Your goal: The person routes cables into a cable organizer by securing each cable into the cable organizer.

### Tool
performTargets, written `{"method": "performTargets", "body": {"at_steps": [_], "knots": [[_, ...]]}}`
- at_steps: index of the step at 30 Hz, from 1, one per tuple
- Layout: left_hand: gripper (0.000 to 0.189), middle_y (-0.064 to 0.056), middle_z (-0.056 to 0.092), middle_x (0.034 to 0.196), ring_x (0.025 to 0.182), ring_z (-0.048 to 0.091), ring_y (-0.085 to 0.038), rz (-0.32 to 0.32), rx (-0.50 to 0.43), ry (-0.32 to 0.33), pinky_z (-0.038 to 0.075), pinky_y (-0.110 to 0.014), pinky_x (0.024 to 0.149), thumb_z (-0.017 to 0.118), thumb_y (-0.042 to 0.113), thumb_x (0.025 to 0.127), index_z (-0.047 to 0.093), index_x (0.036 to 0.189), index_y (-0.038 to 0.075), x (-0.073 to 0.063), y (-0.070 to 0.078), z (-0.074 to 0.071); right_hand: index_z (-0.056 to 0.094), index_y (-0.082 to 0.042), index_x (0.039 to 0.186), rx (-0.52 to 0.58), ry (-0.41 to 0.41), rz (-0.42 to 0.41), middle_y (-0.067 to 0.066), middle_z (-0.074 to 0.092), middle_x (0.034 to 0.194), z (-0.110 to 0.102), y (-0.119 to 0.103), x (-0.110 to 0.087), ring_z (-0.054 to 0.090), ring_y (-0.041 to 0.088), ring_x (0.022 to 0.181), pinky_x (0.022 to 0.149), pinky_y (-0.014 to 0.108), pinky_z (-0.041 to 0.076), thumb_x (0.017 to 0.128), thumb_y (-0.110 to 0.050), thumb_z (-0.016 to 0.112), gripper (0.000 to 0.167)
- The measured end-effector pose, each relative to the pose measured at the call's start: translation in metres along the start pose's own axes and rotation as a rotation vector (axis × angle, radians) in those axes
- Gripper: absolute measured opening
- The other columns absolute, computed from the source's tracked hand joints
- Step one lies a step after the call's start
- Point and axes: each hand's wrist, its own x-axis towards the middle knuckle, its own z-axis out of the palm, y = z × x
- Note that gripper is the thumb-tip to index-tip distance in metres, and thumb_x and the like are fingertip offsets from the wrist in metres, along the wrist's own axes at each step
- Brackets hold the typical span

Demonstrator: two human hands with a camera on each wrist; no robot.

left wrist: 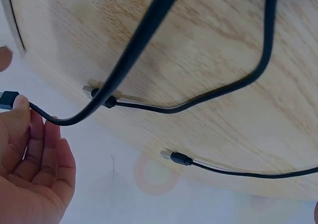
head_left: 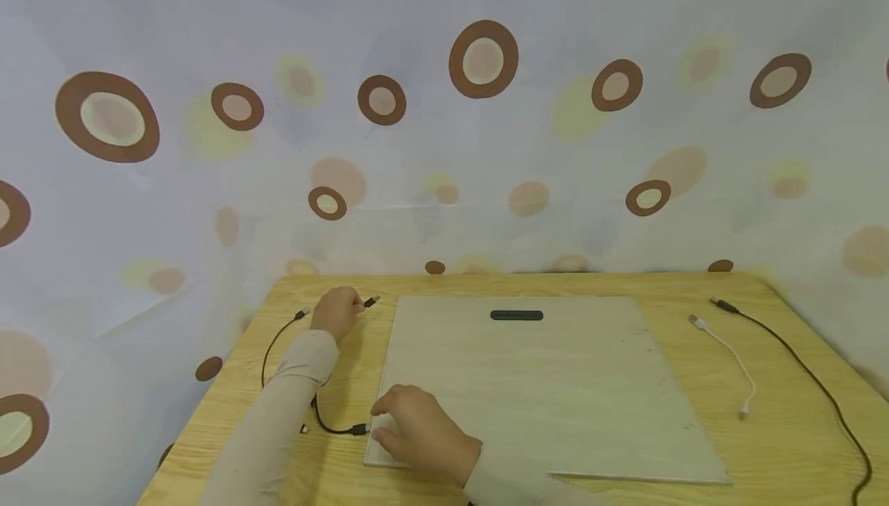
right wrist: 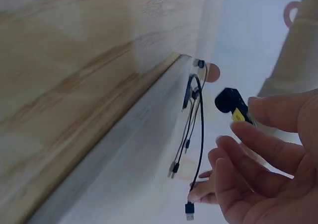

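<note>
At the back left of the table, my left hand (head_left: 336, 313) grips a black USB cable by its plug (left wrist: 9, 100), the thumb pressing on the plug's housing. From there the cord (left wrist: 126, 60) curves away toward the front. My right hand (head_left: 424, 433), over the board's front left corner, pinches a black connector (right wrist: 241, 110) with a yellow patch between thumb and index finger. The cord in the head view runs up to this connector, partly behind the left sleeve. Two more black USB plugs lie on the wood; one plug (head_left: 302, 313) is left of my left hand.
A flat grey board (head_left: 542, 390) covers the table's middle, with a dark elongated bar (head_left: 517, 315) near its back edge. To the right lie a short white USB cable (head_left: 729, 355) and a long black cable (head_left: 819, 379). A patterned sheet (head_left: 430, 143) hangs behind the table.
</note>
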Motion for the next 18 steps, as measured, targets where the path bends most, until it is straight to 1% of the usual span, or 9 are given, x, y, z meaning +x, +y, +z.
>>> {"method": "performTargets", "body": {"at_steps": [3, 4, 8, 11, 15, 18], "knots": [[0.01, -0.012, 0.069, 0.086, 0.076, 0.065, -0.026, 0.016, 0.002, 0.006, 0.054, -0.04, 0.068, 0.067, 0.01, 0.089, 0.069, 0.088, 0.001, 0.003, -0.003, 0.004, 0.075, -0.01, 0.092, -0.111, -0.004, -0.036, -0.005, 0.067, 0.085, 0.009, -0.007, 0.009, 0.058, 0.003, 0.076, 0.071, 0.018, 0.047, 0.085, -0.018, 0.074, 0.011], [0.01, -0.011, 0.069, 0.086, 0.076, 0.065, -0.025, 0.014, -0.002, 0.008, 0.054, -0.04, 0.068, 0.067, 0.01, 0.089, 0.069, 0.088, 0.001, 0.003, -0.004, 0.003, 0.075, -0.011, 0.091, -0.142, -0.003, -0.048, -0.006, 0.066, 0.083, 0.012, -0.01, 0.012, 0.057, 0.003, 0.074, 0.07, 0.017, 0.047, 0.084, -0.018, 0.074, 0.01], [0.009, -0.011, 0.068, 0.085, 0.074, 0.064, -0.024, 0.017, -0.012, -0.002, 0.053, -0.039, 0.066, 0.066, 0.009, 0.089, 0.068, 0.088, 0.001, 0.001, -0.005, 0.002, 0.073, -0.011, 0.088, -0.258, -0.016, -0.041, -0.004, 0.061, 0.079, 0.023, -0.016, 0.023, 0.052, 0.004, 0.07, 0.066, 0.016, 0.043, 0.083, -0.015, 0.075, 0.007], [0.009, -0.01, 0.068, 0.085, 0.073, 0.063, -0.023, 0.008, -0.015, -0.012, 0.053, -0.038, 0.066, 0.065, 0.009, 0.09, 0.068, 0.088, 0.001, 0.0, -0.003, 0.001, 0.073, -0.01, 0.089, -0.3, -0.029, -0.02, -0.003, 0.061, 0.079, 0.029, -0.014, 0.027, 0.051, 0.005, 0.069, 0.066, 0.016, 0.043, 0.083, -0.015, 0.075, 0.008], [0.009, -0.01, 0.068, 0.084, 0.071, 0.062, -0.021, 0.008, -0.018, -0.013, 0.052, -0.037, 0.065, 0.065, 0.009, 0.09, 0.068, 0.089, 0.001, 0.0, 0.0, -0.001, 0.072, -0.01, 0.088, -0.293, -0.036, 0.029, -0.002, 0.061, 0.077, 0.035, -0.011, 0.028, 0.05, 0.007, 0.067, 0.064, 0.017, 0.042, 0.083, -0.014, 0.074, 0.007], [0.009, -0.009, 0.067, 0.083, 0.07, 0.061, -0.02, 0.007, -0.019, -0.01, 0.052, -0.037, 0.064, 0.065, 0.009, 0.09, 0.068, 0.088, 0.001, 0.0, 0.001, -0.001, 0.072, -0.011, 0.085, -0.328, -0.032, 0.023, -0.004, 0.061, 0.074, 0.036, -0.009, 0.029, 0.049, 0.006, 0.065, 0.065, 0.017, 0.041, 0.082, -0.014, 0.074, 0.005]]}}
